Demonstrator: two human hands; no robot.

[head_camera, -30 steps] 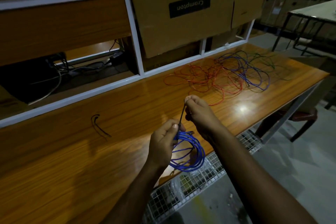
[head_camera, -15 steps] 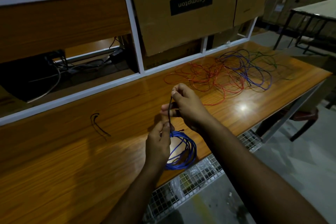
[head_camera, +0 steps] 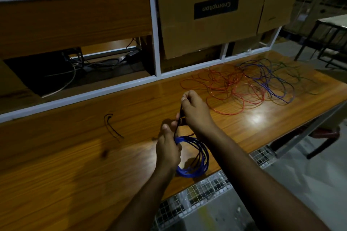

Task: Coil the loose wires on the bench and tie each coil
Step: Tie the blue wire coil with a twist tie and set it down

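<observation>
Most of the job's still ahead, I'd say: a red, blue and green wire tangle (head_camera: 249, 82) sprawls on the wooden tabletop (head_camera: 65, 155) under shelving holding a cardboard box (head_camera: 206, 30). Left hand (head_camera: 168, 149) grips the blue coil (head_camera: 195, 157); right hand (head_camera: 195, 112) pinches a dark tie (head_camera: 178, 120) above it.

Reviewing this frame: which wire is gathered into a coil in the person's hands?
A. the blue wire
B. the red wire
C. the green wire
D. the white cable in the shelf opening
A: the left hand grips the blue wire coil while the right hand pinches a dark tie strand above it; the red wires lie loose on the bench.
</observation>
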